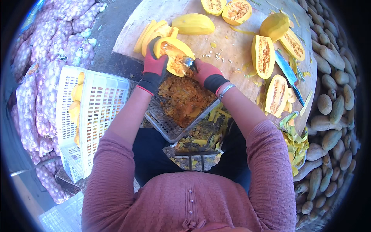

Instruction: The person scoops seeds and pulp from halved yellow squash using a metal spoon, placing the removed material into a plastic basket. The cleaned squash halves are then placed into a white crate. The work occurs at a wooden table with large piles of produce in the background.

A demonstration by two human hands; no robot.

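A peeled, halved pumpkin (174,55) is gripped by my left hand (155,62), its hollow side up and tilted over the crate below. My right hand (205,71) holds a metal spoon (188,61), whose bowl presses into the stringy orange flesh at the half's right end. Both hands wear red and black work gloves. Directly beneath, a plastic crate (171,136) holds a heap of scooped pumpkin pulp and seeds (185,98). Pale peeled pumpkin pieces (156,30) lie on the wooden table just beyond my left hand.
The round wooden table (232,52) bears several cut pumpkins (263,56), a knife with a blue-tinted blade (285,66) and peelings (292,136) at its right edge. A white basket (104,95) with pumpkin pieces stands left. Whole pumpkins (324,121) pile up right; net sacks of onions (43,81) lie left.
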